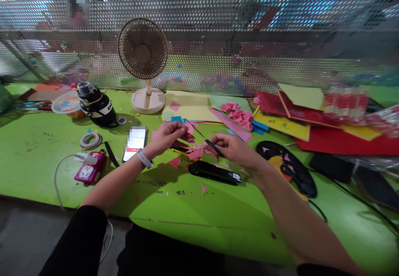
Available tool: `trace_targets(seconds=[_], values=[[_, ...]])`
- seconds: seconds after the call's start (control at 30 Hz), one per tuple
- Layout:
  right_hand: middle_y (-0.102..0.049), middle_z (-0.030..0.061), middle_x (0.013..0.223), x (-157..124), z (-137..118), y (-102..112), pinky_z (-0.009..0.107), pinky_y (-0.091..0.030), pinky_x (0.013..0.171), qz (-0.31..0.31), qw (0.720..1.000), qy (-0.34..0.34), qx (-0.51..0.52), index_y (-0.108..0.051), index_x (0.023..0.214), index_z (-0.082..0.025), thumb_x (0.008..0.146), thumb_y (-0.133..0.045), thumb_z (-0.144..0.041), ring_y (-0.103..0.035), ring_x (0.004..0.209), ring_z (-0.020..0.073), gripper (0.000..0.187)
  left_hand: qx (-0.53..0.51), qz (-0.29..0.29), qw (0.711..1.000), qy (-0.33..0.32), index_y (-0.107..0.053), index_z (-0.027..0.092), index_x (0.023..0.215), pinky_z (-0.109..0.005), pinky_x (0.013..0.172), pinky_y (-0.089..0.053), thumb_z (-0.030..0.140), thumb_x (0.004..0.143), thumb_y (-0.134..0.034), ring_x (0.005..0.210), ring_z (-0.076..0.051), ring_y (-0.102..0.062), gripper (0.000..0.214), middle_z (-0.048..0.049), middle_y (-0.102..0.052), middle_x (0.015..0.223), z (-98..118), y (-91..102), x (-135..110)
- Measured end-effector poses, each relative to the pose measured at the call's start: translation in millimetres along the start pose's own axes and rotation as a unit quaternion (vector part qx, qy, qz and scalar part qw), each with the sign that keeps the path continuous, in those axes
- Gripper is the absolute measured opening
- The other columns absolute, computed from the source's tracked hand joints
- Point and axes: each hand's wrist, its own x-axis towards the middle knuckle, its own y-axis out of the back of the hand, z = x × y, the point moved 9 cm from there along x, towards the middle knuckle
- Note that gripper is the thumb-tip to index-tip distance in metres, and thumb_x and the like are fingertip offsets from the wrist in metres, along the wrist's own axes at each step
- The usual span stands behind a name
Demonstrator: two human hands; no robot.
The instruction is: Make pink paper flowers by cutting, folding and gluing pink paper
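My left hand, with a pale watch band on its wrist, is closed in a pinch. A small piece of pink paper shows at its fingertips. My right hand is closed around the black handle of a slim tool, whose thin metal end points up and left towards my left fingers. Whether it is scissors or tweezers does not show. Pink paper scraps lie beneath both hands, partly over a black and yellow object. Nearer to me lies a black stapler-like object.
A fan stands at the back beside a dark bottle. Left are a phone, tape roll and purple power adapter. Pink paper flowers, red paper sheets and a black tray-like pad lie right.
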Motion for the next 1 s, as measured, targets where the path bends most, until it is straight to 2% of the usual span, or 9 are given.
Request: trace_targets(seconds=[0.1, 0.2, 0.3, 0.37, 0.43, 0.5, 0.57, 0.83, 1.0], values=[[-0.062, -0.0007, 0.057, 0, -2, 6, 0.025, -0.036, 0.047, 0.013, 1.000, 0.007, -0.001, -0.059, 0.071, -0.020, 0.058, -0.083, -0.064, -0.052, 0.050, 0.0116, 0.052, 0.003, 0.006, 1.000, 0.002, -0.055, 0.014, 0.092, -0.030, 0.070, -0.063, 0.040, 0.089, -0.069, 0.083, -0.018, -0.075, 0.030, -0.0084, -0.073, 0.090, 2, 0.8, 0], [-0.066, 0.0020, 0.062, 4, 5, 23, 0.025, -0.032, 0.043, 0.059, 0.998, -0.006, -0.021, -0.061, 0.079, -0.019, 0.062, -0.079, -0.066, -0.047, 0.045, 0.0100, 0.053, -0.006, 0.013, 1.000, 0.004, -0.054, 0.014, 0.091, -0.028, 0.069, -0.062, 0.037, 0.090, -0.068, 0.081, -0.017, -0.075, 0.026, -0.0076, -0.073, 0.088, 3, 0.6, -1], [-0.071, 0.0060, 0.073, 11, 20, 45, 0.029, -0.038, 0.046, 0.114, 0.988, -0.019, -0.104, -0.062, 0.083, -0.020, 0.071, -0.072, -0.063, -0.052, 0.047, 0.0129, 0.046, -0.009, 0.022, 1.000, 0.008, -0.055, 0.015, 0.093, -0.024, 0.068, -0.060, 0.033, 0.092, -0.065, 0.081, -0.015, -0.074, 0.021, -0.0075, -0.073, 0.091, 3, 0.8, -2], [-0.071, 0.0064, 0.076, 16, 28, 60, 0.031, -0.041, 0.052, 0.155, 0.962, -0.024, -0.221, -0.061, 0.079, -0.021, 0.076, -0.069, -0.054, -0.058, 0.055, 0.0171, 0.035, -0.017, 0.023, 1.000, 0.012, -0.056, 0.015, 0.094, -0.023, 0.068, -0.060, 0.032, 0.092, -0.064, 0.082, -0.014, -0.074, 0.019, -0.0081, -0.074, 0.093, 2, 0.5, -1], [-0.070, 0.0067, 0.074, 19, 33, 70, 0.032, -0.039, 0.054, 0.185, 0.919, -0.042, -0.344, -0.060, 0.076, -0.022, 0.080, -0.068, -0.047, -0.061, 0.061, 0.0212, 0.027, -0.038, 0.021, 0.999, 0.013, -0.057, 0.015, 0.095, -0.023, 0.068, -0.059, 0.029, 0.091, -0.065, 0.082, -0.015, -0.074, 0.017, -0.0088, -0.075, 0.095, 1, 0.0, -1], [-0.070, 0.0085, 0.074, 20, 37, 73, 0.032, -0.036, 0.055, 0.187, 0.882, -0.069, -0.426, -0.060, 0.074, -0.023, 0.082, -0.066, -0.045, -0.063, 0.068, 0.0249, 0.024, -0.065, 0.019, 0.998, 0.017, -0.059, 0.015, 0.095, -0.025, 0.070, -0.060, 0.025, 0.088, -0.067, 0.084, -0.016, -0.074, 0.015, -0.0098, -0.075, 0.097, 0, -0.5, 0], [-0.071, 0.0107, 0.078, 21, 39, 72, 0.032, -0.035, 0.056, 0.176, 0.864, -0.090, -0.464, -0.061, 0.075, -0.023, 0.083, -0.064, -0.045, -0.064, 0.074, 0.0272, 0.024, -0.096, 0.024, 0.995, 0.028, -0.061, 0.014, 0.095, -0.028, 0.072, -0.060, 0.021, 0.086, -0.067, 0.087, -0.018, -0.075, 0.013, -0.0110, -0.076, 0.099, -1, -0.6, 1], [-0.073, 0.0154, 0.094, 23, 46, 69, 0.034, -0.034, 0.057, 0.148, 0.828, -0.143, -0.522, -0.067, 0.092, -0.020, 0.087, -0.057, -0.047, -0.067, 0.084, 0.0315, 0.030, -0.137, 0.082, 0.984, 0.085, -0.065, 0.012, 0.101, -0.033, 0.083, -0.059, 0.014, 0.086, -0.062, 0.089, -0.019, -0.075, 0.015, -0.0141, -0.077, 0.103, -11, 1.3, -1], [-0.074, 0.0166, 0.097, 24, 50, 71, 0.034, -0.035, 0.058, 0.152, 0.815, -0.153, -0.537, -0.069, 0.095, -0.019, 0.087, -0.056, -0.049, -0.068, 0.087, 0.0324, 0.034, -0.168, 0.072, 0.977, 0.105, -0.067, 0.010, 0.103, -0.037, 0.085, -0.058, 0.029, 0.092, -0.049, 0.095, -0.023, -0.075, 0.028, -0.0164, -0.077, 0.105, -16, -0.9, 1]])
